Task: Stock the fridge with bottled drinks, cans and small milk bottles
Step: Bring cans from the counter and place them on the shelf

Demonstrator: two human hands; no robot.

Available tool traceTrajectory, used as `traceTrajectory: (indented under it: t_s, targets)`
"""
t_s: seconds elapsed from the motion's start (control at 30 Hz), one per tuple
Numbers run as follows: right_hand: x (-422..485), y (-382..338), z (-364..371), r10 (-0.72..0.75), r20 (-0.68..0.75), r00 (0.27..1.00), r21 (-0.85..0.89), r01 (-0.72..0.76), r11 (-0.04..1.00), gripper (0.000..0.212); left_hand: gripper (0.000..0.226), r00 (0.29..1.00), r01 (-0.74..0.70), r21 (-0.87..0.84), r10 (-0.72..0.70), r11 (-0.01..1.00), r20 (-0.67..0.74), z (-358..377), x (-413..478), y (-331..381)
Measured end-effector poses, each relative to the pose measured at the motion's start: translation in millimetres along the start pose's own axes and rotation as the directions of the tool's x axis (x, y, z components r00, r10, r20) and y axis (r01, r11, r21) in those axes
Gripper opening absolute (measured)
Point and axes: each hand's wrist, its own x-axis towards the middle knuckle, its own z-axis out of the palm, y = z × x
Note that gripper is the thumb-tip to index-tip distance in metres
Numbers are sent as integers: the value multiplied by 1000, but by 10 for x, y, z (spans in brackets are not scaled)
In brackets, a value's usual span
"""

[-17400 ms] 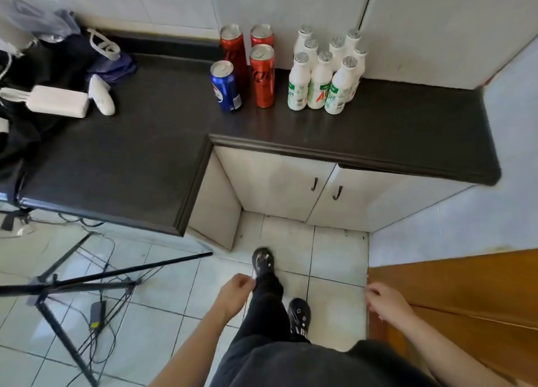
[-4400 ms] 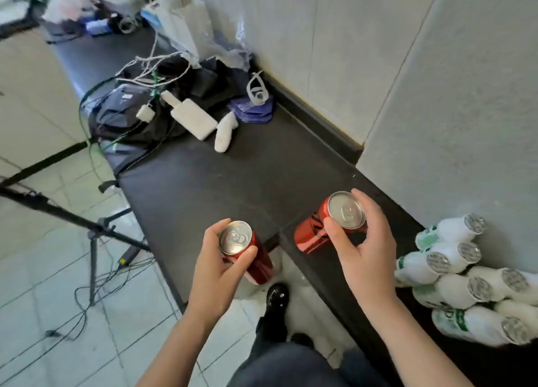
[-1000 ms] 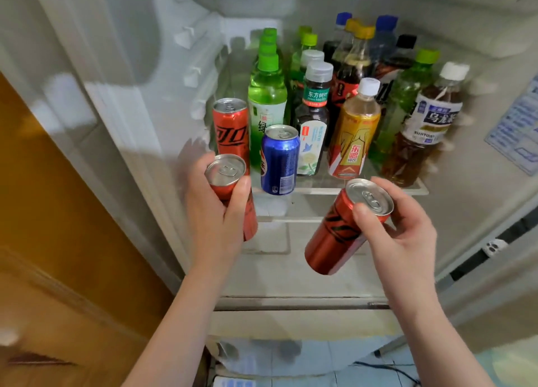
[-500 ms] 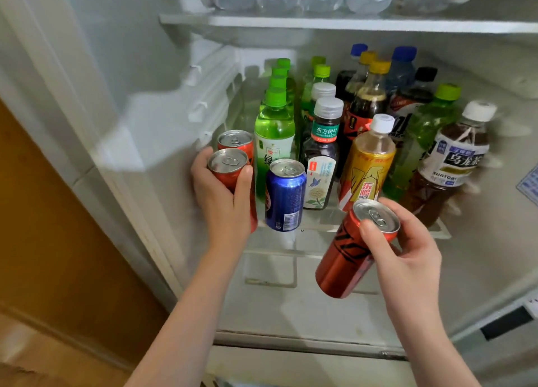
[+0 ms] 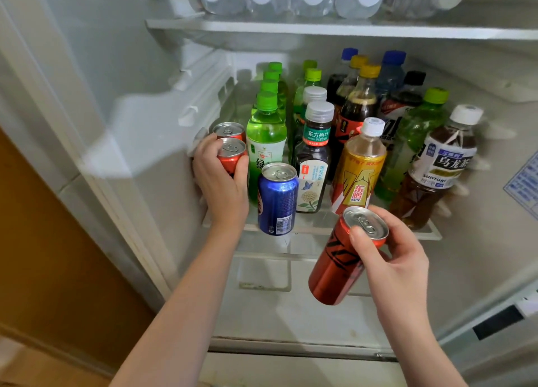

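My left hand (image 5: 222, 182) grips a red can (image 5: 232, 155) at the left end of the glass fridge shelf (image 5: 308, 229), right in front of another red can (image 5: 229, 130) standing there. Whether the held can rests on the shelf is hidden by my hand. A blue can (image 5: 278, 198) stands just to its right at the shelf's front edge. My right hand (image 5: 391, 258) holds a second tall red can (image 5: 346, 258), tilted, in front of and below the shelf. Several bottled drinks fill the shelf behind, among them a green bottle (image 5: 266, 136) and a yellow bottle (image 5: 359, 168).
An upper shelf (image 5: 320, 28) carries several clear water bottles. The fridge's white left wall (image 5: 116, 95) runs close beside my left hand. A brown wooden surface (image 5: 49, 255) lies at the left. Below the glass shelf is a white compartment (image 5: 276, 308).
My left hand has pushed its red can further in and up against the red can at the shelf's left end. My right hand with its tilted can has barely shifted.
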Motion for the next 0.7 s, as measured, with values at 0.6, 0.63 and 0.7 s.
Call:
traceTrajectory:
  t_s: [0.6,0.63,0.7]
  targets:
    - [-59,-158,242,42,141,989,-8,-42,999,26,33,747,388,-224,-163,894,645,-968,-934,404]
    - [-62,-184,291,53,161,986,0,-53,999,26,38,703,387,-204,-144,899,697,-1006,-972,440]
    - [-83,-238,400,59,222,973,-9,-58,998,32,50,638,385,-165,-132,908,759,-1047,-1014,497]
